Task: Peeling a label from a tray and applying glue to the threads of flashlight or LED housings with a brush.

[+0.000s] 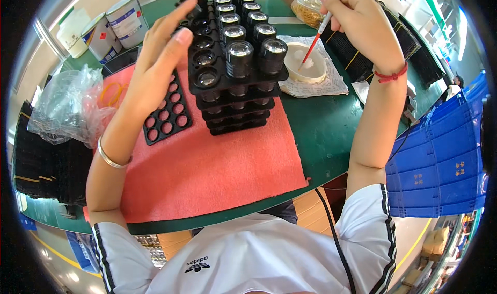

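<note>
My left hand [155, 61] reaches up along the left side of a stacked black tray rack [235, 115]. Its index finger is at a tilted black cylinder [192, 9], which looks gripped on its far side; the other fingers are partly hidden. Upright black cylinders with clear, shiny lens tops [239, 50] fill two columns, while the rack's near left column has low round lenses [207, 77]. Pinched in my right hand [357, 24] is a slender brush-like stick [314, 42], white above and red below. Its tip dips into a round, cream-coloured dish [321, 72] containing white stuff.
Under the rack lies a red foam mat [217, 175] on the green table [326, 123]. A black perforated tray [168, 131] rests left of the rack. Clear plastic bags [64, 105], metal cans [128, 22], a bag of yellowish bits [308, 6] and stacks of black trays [357, 50] stand around.
</note>
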`<act>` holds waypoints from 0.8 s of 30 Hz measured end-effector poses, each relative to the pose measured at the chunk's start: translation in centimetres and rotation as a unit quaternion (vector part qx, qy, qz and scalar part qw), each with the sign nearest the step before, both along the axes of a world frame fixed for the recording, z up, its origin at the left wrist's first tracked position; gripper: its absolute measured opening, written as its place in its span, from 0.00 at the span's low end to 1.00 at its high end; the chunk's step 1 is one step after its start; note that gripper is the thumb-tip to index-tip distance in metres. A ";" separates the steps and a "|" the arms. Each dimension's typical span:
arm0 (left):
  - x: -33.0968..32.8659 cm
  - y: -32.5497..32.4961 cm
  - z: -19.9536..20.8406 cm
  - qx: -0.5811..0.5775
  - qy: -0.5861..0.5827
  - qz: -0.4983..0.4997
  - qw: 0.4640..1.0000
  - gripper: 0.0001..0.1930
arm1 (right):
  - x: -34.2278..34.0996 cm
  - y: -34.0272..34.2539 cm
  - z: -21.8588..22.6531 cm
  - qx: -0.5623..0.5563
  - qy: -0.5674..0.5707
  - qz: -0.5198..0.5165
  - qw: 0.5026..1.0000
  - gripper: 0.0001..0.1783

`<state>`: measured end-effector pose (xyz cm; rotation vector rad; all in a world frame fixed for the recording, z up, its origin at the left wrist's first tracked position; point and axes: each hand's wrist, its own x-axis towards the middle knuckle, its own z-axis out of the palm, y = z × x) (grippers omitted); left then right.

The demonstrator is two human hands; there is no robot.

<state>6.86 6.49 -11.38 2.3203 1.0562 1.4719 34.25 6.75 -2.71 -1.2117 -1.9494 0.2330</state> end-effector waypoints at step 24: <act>0.2 -3.9 2.5 -0.217 -0.432 -0.118 0.868 0.09 | 7.4 6.8 -0.3 0.345 -0.106 -0.195 0.912 0.14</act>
